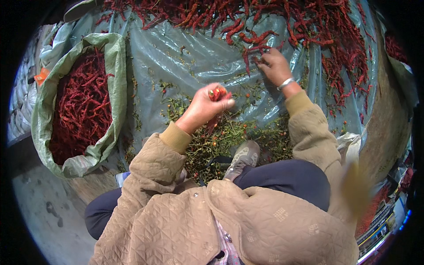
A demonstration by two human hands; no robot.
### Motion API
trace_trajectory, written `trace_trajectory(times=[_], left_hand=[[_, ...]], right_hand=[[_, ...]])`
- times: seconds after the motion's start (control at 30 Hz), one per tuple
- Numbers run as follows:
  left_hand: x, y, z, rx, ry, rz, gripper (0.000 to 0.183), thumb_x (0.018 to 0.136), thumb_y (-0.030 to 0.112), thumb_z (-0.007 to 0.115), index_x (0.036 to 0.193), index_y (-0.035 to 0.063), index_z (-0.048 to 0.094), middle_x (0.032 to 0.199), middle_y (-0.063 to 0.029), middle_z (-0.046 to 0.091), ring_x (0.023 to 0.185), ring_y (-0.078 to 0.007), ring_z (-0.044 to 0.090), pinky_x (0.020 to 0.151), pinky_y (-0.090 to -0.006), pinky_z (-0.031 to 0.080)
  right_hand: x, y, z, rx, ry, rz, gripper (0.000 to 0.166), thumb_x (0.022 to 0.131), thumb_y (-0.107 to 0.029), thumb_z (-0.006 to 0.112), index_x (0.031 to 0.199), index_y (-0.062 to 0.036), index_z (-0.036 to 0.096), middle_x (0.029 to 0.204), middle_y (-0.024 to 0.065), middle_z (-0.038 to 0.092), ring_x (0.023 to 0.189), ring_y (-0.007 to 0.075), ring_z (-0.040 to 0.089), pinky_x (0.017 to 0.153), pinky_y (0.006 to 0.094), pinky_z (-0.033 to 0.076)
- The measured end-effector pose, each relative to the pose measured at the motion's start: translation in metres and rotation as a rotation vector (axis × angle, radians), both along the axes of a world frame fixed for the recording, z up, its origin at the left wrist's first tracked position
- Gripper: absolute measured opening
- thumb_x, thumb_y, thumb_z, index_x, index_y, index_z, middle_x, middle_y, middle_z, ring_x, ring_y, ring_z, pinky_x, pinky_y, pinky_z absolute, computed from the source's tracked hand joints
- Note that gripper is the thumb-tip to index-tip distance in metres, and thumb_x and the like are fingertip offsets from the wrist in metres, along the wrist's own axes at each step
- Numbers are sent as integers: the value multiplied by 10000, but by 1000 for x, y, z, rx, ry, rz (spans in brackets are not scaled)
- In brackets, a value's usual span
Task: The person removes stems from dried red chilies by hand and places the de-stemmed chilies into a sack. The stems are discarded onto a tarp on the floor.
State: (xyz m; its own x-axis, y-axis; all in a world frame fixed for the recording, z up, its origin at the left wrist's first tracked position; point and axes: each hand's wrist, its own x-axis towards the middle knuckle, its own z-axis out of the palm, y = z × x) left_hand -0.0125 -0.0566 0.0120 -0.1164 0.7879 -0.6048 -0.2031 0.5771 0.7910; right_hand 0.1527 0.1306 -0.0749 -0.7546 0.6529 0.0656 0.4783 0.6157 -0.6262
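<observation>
My left hand (207,105) is closed around a small bunch of red chili peppers (217,93), their cut-looking orange-red ends showing at the top of the fist. Farther forward and to the right, my right hand (276,68), with a silver bracelet at the wrist, pinches at a wrinkled red chili pepper (246,61) on the plastic sheet (185,56); its fingertips are partly hidden. Below both hands, a heap of green chili stems (228,134) with a few red bits lies around my shoe (245,155).
A pile of dried red chilies (344,49) spreads along the sheet's far and right sides. To the left stands an open woven sack (116,99) full of red chilies (82,106). An orange object (41,76) sits beyond it. Bare floor (36,198) shows at lower left.
</observation>
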Motion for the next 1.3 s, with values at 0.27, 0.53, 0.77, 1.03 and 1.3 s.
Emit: trace_trajectory(times=[0.27, 0.53, 0.77, 1.03, 1.3], left_hand=[[26, 52, 4, 85, -154, 274, 165, 800, 119, 626, 922, 14, 591, 652, 11, 534, 524, -65, 474, 479, -212, 410], [57, 38, 0, 38, -162, 50, 142, 816, 120, 603, 913, 18, 588, 689, 2, 561, 544, -59, 479, 496, -194, 393], [42, 16, -19, 14, -65, 29, 96, 808, 91, 602, 884, 34, 588, 671, 17, 549, 540, -42, 469, 488, -193, 398], [6, 36, -17, 85, 107, 33, 138, 795, 135, 633, 893, 47, 592, 664, 26, 541, 528, -43, 467, 478, -184, 383], [-20, 17, -21, 43, 112, 75, 93, 794, 98, 626, 830, 48, 557, 644, 6, 542, 511, -58, 474, 449, -199, 394]], right_hand=[[25, -50, 70, -1248, 567, -253, 149, 824, -86, 596, 936, 6, 561, 759, 65, 622, 531, 35, 471, 473, 160, 371], [71, -84, 71, -1157, 688, -539, 59, 824, -62, 575, 831, -23, 531, 633, -29, 485, 505, 34, 383, 453, 187, 299], [175, -119, 102, -180, 46, -832, 95, 774, -104, 630, 746, -37, 568, 591, 9, 538, 541, 52, 474, 494, 226, 395], [308, -157, 115, -298, -986, -941, 341, 673, -310, 689, 683, 14, 583, 718, 209, 606, 684, 350, 584, 646, 416, 451], [114, -117, 77, -773, -123, 31, 211, 779, -171, 618, 939, -33, 619, 791, 65, 625, 606, 119, 591, 547, 257, 475]])
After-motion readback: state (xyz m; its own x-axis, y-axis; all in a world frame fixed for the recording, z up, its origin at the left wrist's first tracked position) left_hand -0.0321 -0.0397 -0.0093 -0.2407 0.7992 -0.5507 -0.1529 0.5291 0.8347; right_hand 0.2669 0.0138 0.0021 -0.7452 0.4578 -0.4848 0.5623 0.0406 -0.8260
